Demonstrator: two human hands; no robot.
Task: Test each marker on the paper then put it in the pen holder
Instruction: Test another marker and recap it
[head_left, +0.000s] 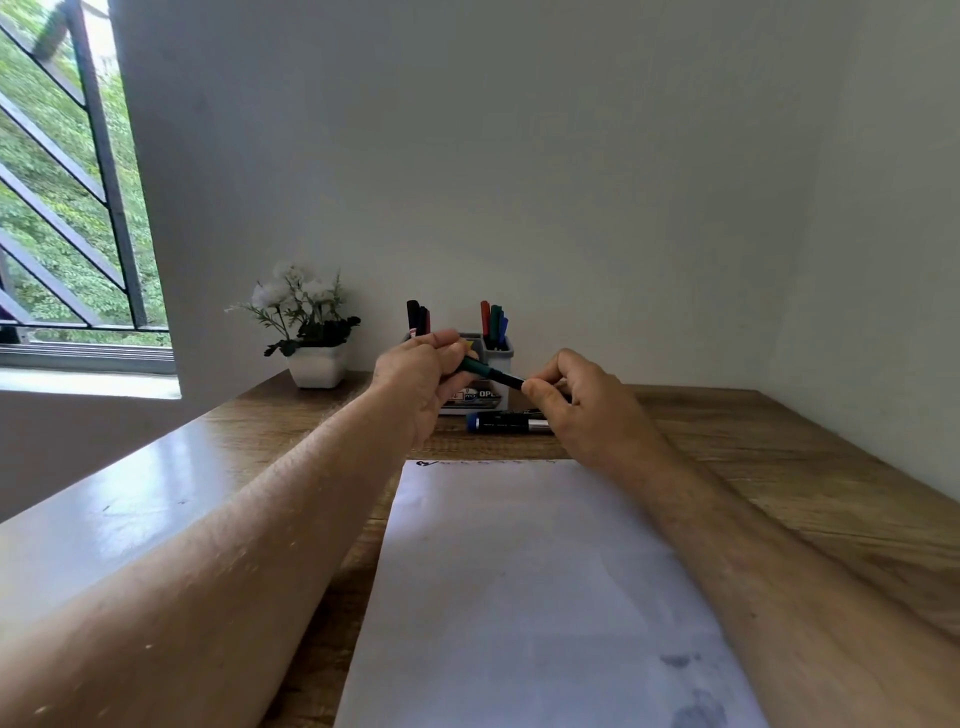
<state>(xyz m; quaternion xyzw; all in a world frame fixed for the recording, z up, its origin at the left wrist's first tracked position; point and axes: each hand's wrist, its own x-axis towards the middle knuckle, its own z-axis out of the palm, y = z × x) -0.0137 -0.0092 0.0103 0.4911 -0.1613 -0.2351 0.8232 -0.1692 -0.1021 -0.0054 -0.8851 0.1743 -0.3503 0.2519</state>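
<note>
Both hands hold one dark green marker (485, 370) in the air above the far end of the white paper (524, 587). My left hand (423, 382) grips its left end, and my right hand (582, 405) pinches its right end between thumb and fingers. Behind the hands stands a grey pen holder (497, 356) with several markers upright in two compartments. A blue-capped marker (506, 422) lies on the table in front of the holder. Small dark marks (428, 463) show at the paper's far left corner.
A wooden table (779, 467) runs to a white wall at the back and right. A white pot with artificial flowers (314, 332) stands left of the holder. A barred window (67, 208) is on the left.
</note>
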